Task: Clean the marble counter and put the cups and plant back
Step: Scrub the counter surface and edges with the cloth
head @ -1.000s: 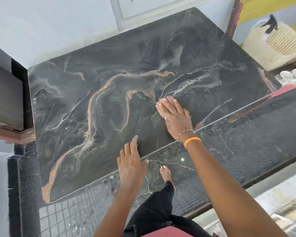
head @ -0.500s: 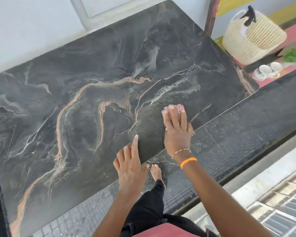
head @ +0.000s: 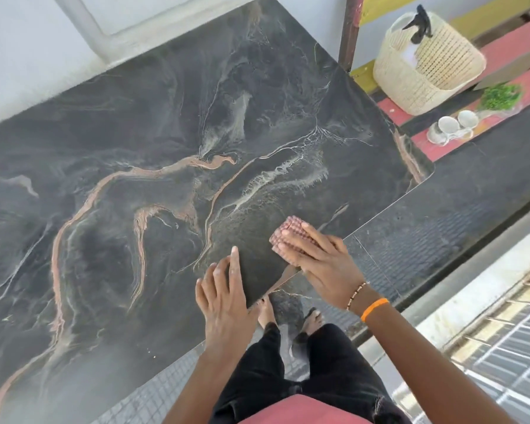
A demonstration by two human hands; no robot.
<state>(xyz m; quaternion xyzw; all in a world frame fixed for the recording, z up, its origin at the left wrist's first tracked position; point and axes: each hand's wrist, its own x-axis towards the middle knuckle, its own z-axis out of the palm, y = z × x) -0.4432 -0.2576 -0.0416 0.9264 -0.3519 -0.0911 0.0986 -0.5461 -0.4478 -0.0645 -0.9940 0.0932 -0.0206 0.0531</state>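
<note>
The dark marble counter [head: 153, 185], veined in pink and white, fills most of the view. My right hand [head: 322, 258] presses a pink textured cloth [head: 288, 234] flat onto the counter near its front edge. My left hand [head: 224, 295] lies flat on the front edge just to the left, fingers apart, holding nothing. Off the counter to the far right, on a red ledge, stand white cups [head: 453, 125] and a small green plant [head: 501, 96].
A cream woven basket [head: 426, 62] with a dark object on top stands on the red ledge [head: 435, 151] at the upper right. A brown post [head: 349, 32] rises at the counter's back right corner. White wall behind. My legs and bare feet show below the counter's edge.
My right hand has slid the cloth toward the counter's front edge and turned it leftward. The view has shifted right, bringing the cups, plant and basket further in. My left hand stays on the edge.
</note>
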